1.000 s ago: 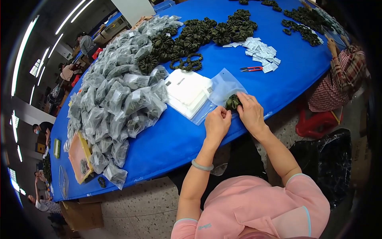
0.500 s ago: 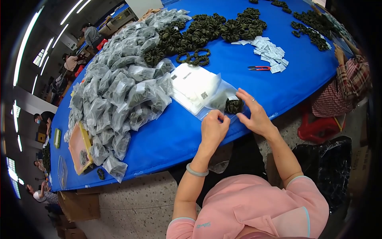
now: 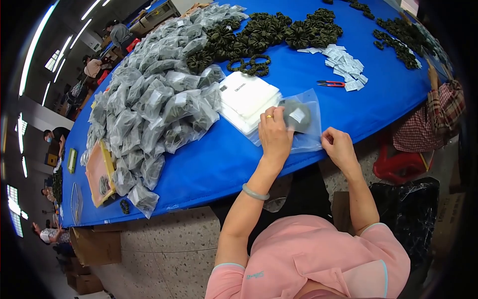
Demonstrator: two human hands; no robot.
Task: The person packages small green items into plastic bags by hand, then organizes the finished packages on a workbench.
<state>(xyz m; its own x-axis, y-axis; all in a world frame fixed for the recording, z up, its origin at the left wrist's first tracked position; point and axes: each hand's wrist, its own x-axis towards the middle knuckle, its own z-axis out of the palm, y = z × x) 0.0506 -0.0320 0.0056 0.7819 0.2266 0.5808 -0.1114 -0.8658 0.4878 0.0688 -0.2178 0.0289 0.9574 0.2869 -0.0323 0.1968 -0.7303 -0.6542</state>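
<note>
A clear plastic bag [image 3: 312,134] lies over the table edge side of the white bag stack [image 3: 244,97], with a dark green scrunchie [image 3: 300,123] and a white label [image 3: 297,115] inside it. My left hand [image 3: 275,133] rests on the bag's left side, fingers close together beside the scrunchie. At the bag's lower right corner, my right hand [image 3: 338,147] pinches the plastic between thumb and fingers.
Filled bags [image 3: 149,99] are heaped at left, beside a pink tray [image 3: 99,172]. Loose scrunchies [image 3: 259,35] lie behind the stack. Red scissors [image 3: 330,83] and white labels [image 3: 344,65] lie at right. Another person's arm [image 3: 434,82] is at far right.
The scrunchie is now inside the bag, lying flat with its label up. My left hand moved onto the bag; my right hand went from spread beside the scrunchie to pinching the bag's corner.
</note>
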